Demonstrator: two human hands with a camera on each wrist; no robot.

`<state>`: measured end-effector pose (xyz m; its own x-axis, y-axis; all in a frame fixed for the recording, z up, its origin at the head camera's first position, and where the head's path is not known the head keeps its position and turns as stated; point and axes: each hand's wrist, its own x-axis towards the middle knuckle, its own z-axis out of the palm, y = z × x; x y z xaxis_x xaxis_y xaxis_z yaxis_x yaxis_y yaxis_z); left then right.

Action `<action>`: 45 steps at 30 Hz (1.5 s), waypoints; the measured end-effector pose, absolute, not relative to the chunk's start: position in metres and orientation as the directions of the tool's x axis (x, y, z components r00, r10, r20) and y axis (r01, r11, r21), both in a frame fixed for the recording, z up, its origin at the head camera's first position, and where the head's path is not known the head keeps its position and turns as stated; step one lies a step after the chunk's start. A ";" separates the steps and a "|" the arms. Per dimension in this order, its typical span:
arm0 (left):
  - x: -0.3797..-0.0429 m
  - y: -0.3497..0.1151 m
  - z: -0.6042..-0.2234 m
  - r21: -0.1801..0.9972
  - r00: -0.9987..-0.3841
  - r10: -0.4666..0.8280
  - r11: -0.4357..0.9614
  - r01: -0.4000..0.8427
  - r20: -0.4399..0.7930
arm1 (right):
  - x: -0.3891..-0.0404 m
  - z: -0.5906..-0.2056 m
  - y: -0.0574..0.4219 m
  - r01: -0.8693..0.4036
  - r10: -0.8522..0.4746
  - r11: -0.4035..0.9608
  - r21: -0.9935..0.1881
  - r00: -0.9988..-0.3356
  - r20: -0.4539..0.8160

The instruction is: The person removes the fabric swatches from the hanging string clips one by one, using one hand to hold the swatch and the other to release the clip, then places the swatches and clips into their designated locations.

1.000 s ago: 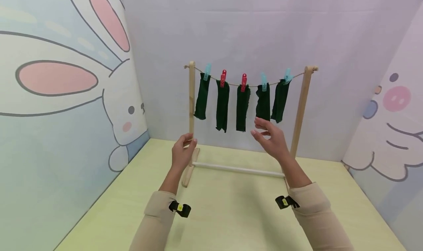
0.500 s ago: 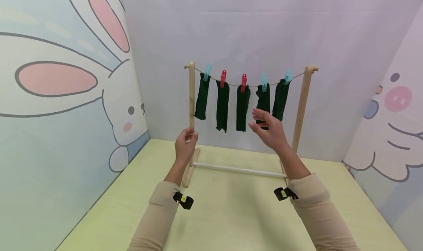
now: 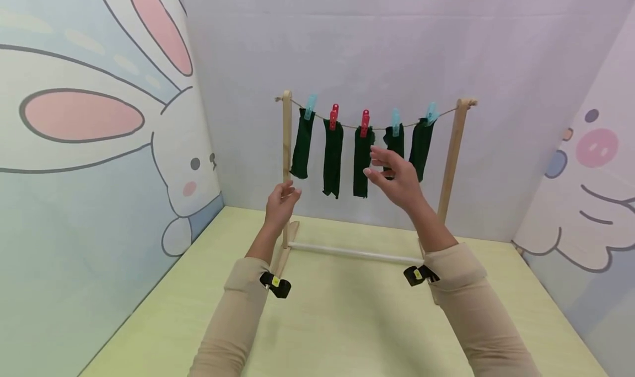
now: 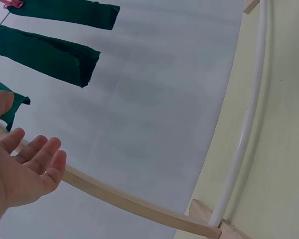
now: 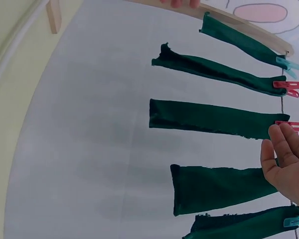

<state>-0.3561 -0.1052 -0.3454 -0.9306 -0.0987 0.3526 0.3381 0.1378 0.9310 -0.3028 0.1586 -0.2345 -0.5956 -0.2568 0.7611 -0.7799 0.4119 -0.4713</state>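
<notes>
Several dark green cloth strips hang from a thin string between two wooden posts, each held by a clothespin. The leftmost strip [image 3: 302, 144] hangs from a light blue clothespin [image 3: 310, 107]. My left hand [image 3: 281, 205] is below it, near the left post [image 3: 287, 137], with loosely bent fingers and nothing in them. The middle strip [image 3: 362, 165] hangs from a red clothespin [image 3: 365, 123]. Just right of it is my right hand [image 3: 399, 179], holding nothing, thumb and fingers apart. It hides the lower part of the fourth strip [image 3: 394, 138]. In the right wrist view, its fingertips appear near the red clothespin [image 5: 292, 126].
The right post [image 3: 450, 162] stands beyond the right forearm. A white rod [image 3: 354, 253] joins the feet of the rack, low over the pale yellow tabletop [image 3: 337, 322]. Walls with cartoon animals [image 3: 193, 145] close in on both sides, and a plain backdrop [image 3: 367, 52] stands behind.
Both hands have risen toward the strips. The right hand has also shifted left, toward the middle strip. The strips and clothespins have stayed on the string.
</notes>
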 end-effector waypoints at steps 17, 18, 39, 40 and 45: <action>-0.375 -0.088 -0.323 0.965 -0.968 -0.012 -0.075 0.251 0.250 | -0.326 -0.216 0.145 -0.794 -0.261 0.371 -0.482 -0.587 0.766; -0.376 -0.087 -0.321 0.962 -0.968 -0.008 -0.111 0.248 0.249 | -0.330 -0.216 0.145 -0.795 -0.260 0.373 -0.479 -0.585 0.768; -0.366 -0.084 -0.308 0.874 -0.901 -0.284 -0.270 0.403 0.328 | -0.343 -0.187 0.133 -0.785 -0.279 0.419 -0.455 -0.589 0.759; -0.365 -0.085 -0.308 0.874 -0.900 -0.284 -0.268 0.405 0.330 | -0.344 -0.185 0.132 -0.784 -0.280 0.420 -0.457 -0.591 0.756; -0.366 -0.088 -0.308 0.870 -0.907 -0.272 -0.293 0.397 0.323 | -0.346 -0.178 0.127 -0.778 -0.293 0.447 -0.442 -0.593 0.750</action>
